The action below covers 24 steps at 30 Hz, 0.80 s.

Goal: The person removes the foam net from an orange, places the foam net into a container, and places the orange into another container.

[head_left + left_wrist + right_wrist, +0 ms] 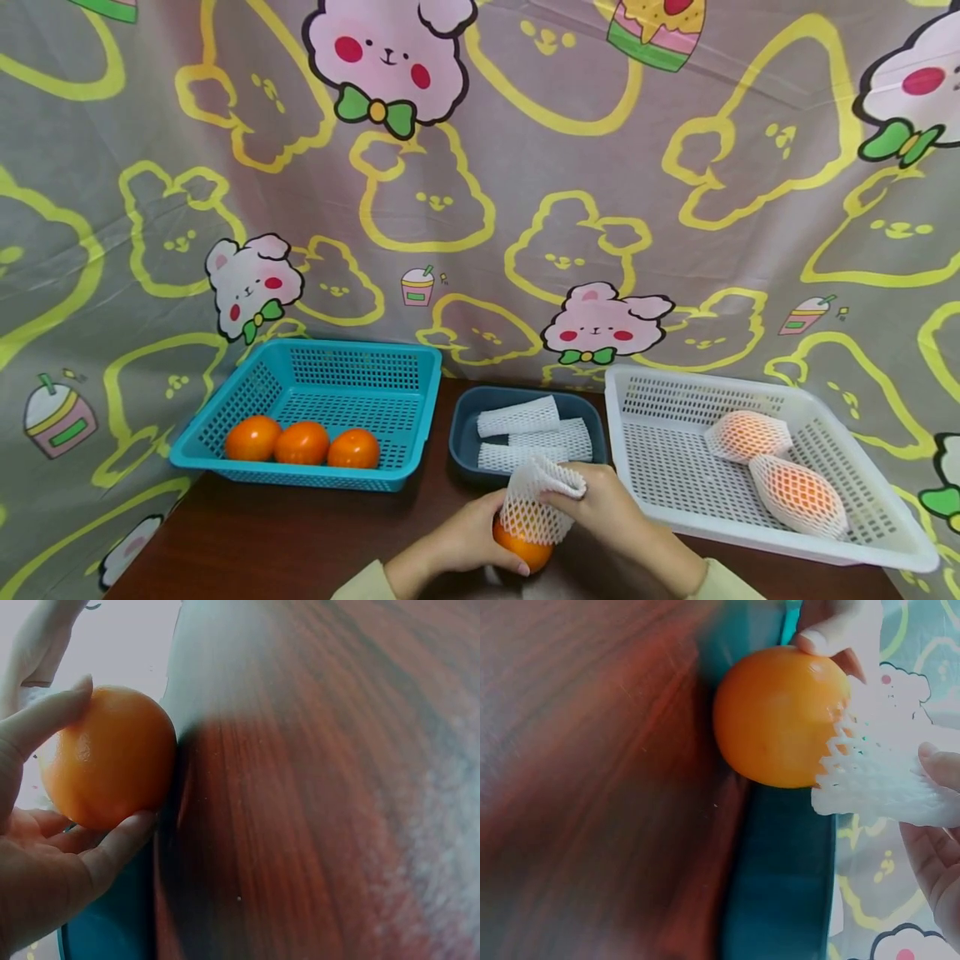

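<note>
In front of the person, the left hand [471, 533] grips an orange [527, 552] close over the table, its thumb and fingers round the sides. A white foam net sleeve [534, 512] covers the orange's upper part, while the lower part shows bare. The right hand [606, 502] pinches the sleeve's gathered top end. From the right wrist view, the net's open edge [840, 769] lies against one side of the orange, and the left thumb [816, 639] presses on the fruit. The left wrist view shows the orange [112, 757] between thumb and fingers.
Behind the hands, a dark blue tray [456, 446] holds three foam net sleeves [517, 417]. A turquoise basket [360, 410] with three bare oranges [302, 442] stands left. On the right, a white basket [656, 467] contains two netted fruits [798, 493]. A patterned curtain [480, 275] hangs behind.
</note>
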Motion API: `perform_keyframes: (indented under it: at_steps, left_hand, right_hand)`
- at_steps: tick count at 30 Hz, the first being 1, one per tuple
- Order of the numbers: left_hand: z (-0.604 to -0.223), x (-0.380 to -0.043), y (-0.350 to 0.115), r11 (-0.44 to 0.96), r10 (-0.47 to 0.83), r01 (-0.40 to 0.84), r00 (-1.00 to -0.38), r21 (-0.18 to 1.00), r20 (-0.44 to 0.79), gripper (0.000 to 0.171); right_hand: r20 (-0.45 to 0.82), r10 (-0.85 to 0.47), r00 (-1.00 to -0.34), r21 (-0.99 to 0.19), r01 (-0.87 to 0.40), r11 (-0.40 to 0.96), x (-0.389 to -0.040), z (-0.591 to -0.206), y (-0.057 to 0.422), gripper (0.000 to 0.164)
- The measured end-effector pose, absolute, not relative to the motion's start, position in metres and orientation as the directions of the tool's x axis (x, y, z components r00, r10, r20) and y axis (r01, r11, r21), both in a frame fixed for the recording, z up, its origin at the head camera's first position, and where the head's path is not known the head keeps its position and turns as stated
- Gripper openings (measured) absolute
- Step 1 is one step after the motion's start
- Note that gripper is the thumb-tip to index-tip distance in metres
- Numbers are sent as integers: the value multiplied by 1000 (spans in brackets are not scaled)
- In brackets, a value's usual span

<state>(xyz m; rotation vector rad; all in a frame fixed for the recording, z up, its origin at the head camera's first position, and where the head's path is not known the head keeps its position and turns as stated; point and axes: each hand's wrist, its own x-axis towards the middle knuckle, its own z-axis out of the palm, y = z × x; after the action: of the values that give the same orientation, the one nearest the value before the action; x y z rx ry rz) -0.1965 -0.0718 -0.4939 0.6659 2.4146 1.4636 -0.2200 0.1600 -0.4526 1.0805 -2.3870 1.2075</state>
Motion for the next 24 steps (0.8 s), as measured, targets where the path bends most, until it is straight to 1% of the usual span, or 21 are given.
perform_keyframes:
  at_steps: [4,7,10,13,17,20,24]
  left_hand:
    - [-493,-197,-72,423,495,265,-868,866,24,72]
    - [-492,-196,-72,442,491,268,-871,856,19,72]
    - [-492,-195,-72,464,488,270,-873,844,11,73]
    - [-491,-195,-72,484,488,285,-872,828,15,75]
    - [-492,-196,-72,489,493,289,-870,823,12,76]
    - [-492,-197,-72,489,493,264,-870,831,-14,75]
    - [-491,-197,-73,488,499,242,-866,839,-40,75]
  right_hand:
    - [478,-499,-723,-588,-686,429,-223,-444,161,32]
    - [484,-495,-722,-568,-689,450,-226,-439,161,34]
    - [535,-482,-694,-524,-720,455,-231,-436,161,31]
    - [615,-474,-631,-448,-773,448,-237,-434,160,29]
    - [687,-453,-568,-356,-807,471,-248,-431,161,32]
    - [704,-431,-564,-329,-797,506,-258,-432,163,33]
    - [711,-411,-570,-324,-785,528,-267,-435,164,30]
